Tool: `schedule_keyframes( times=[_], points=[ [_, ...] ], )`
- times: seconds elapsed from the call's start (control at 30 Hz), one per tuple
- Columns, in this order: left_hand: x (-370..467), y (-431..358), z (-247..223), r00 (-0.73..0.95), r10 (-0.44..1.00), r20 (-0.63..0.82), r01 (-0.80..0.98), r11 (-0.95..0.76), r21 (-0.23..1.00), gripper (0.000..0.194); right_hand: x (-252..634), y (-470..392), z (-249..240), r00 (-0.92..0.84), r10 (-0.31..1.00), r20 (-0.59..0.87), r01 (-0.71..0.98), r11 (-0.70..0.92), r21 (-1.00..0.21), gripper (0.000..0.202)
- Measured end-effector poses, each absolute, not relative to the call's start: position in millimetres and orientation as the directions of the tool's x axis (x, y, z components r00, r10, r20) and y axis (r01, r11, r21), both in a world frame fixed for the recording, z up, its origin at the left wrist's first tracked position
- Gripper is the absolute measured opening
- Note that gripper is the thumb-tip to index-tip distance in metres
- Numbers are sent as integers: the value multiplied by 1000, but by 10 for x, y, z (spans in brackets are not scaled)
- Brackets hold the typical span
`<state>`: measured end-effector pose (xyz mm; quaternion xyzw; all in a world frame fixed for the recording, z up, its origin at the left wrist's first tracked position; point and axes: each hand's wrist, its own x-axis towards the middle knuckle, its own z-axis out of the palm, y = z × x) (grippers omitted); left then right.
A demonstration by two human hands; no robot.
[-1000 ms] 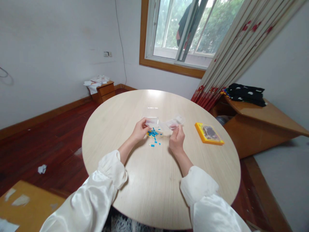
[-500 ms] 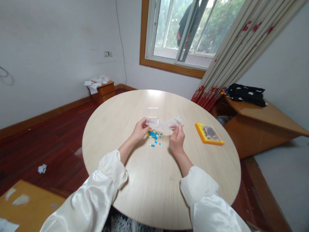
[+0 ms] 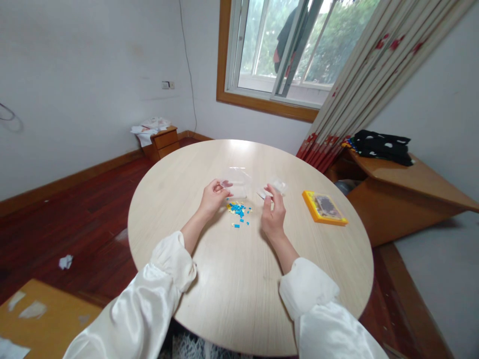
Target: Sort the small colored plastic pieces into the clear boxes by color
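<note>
Left hand (image 3: 211, 200) pinches a clear bag (image 3: 238, 191); right hand (image 3: 273, 215) meets a crumpled wrapper (image 3: 278, 187), grip unclear. Blue pieces (image 3: 238, 210) lie mid-tabletop (image 3: 232, 279), clear of every edge. Apparent step: handling packaging; next move calls for steady fingers.

Clear plastic (image 3: 237, 190) at left hand (image 3: 212, 199): we lose its edges | blue pieces (image 3: 237, 210): too small for us to count | yellow box (image 3: 325, 207): we can't read its print | curtain (image 3: 368, 65): top cut off

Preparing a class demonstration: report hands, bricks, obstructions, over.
Left hand gripping clear plastic packaging. Right hand at clear wrapper. Tiny blue and yellow bricks loose between hands. Yellow case off right, not in the way.
</note>
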<state>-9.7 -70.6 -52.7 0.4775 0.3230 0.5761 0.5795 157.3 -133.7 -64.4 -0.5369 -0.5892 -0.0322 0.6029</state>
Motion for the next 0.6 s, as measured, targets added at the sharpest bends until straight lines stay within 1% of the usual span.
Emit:
schedule_keyframes(
  times=[0.1,0.23,0.33,0.43,0.6],
  points=[
    [-159,-650,-498,27,992,124,-453,-98,886,28,1588,-1337,-646,298,589,752,681,421,-599,35],
    [-260,-542,-519,-114,994,-1,-579,-65,813,26,1618,-1323,-665,297,590,751,684,417,-598,34],
    [-328,-470,-597,-158,987,-31,-638,-78,766,24,1631,-1313,-674,295,589,752,692,412,-593,34],
    [-379,-420,-689,-175,982,-65,-656,-67,752,21,1638,-1308,-678,287,590,755,697,412,-587,33],
    [-431,-371,-786,-220,962,-161,-619,-10,785,17,1649,-1299,-692,283,601,748,702,402,-588,33]
  ],
)
